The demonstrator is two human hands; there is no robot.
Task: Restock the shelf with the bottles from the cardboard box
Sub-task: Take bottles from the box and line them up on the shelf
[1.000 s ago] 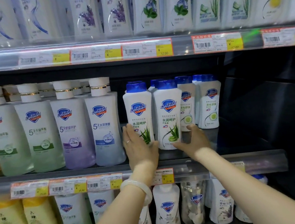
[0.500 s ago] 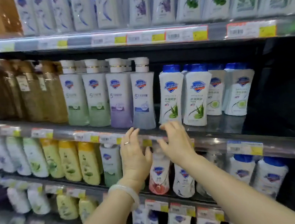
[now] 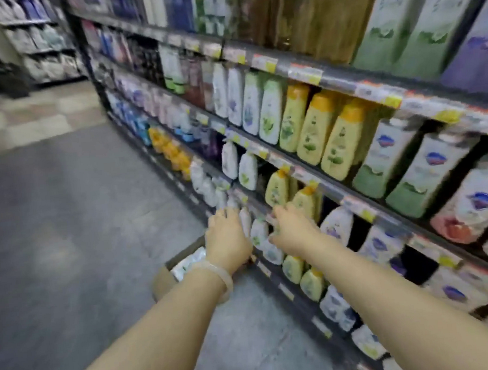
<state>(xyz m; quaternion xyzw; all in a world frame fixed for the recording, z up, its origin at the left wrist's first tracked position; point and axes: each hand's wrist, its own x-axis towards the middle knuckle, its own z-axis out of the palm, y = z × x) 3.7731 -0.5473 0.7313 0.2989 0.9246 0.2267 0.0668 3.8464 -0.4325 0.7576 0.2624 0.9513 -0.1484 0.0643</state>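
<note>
The view is blurred by motion. A brown cardboard box [image 3: 163, 279] stands on the floor against the foot of the shelf, with white bottles [image 3: 188, 262] showing inside it. My left hand [image 3: 227, 239], a pale bangle on its wrist, hangs over the box with fingers apart and nothing in it. To its right my right hand [image 3: 292, 229] is also empty and open, in front of the lower shelf rows. The shelf [image 3: 319, 178] runs along the right, packed with white, yellow and green bottles.
Grey floor [image 3: 64, 230] stretches to the left, with paler tiles further off. Another stocked shelf unit [image 3: 39, 49] stands at the far end of the aisle. Price tags line every shelf rail.
My view has swung left and down, from the blue-capped bottles on the middle shelf to the floor and the box. Both hands let go of the shelf and dropped toward the box.
</note>
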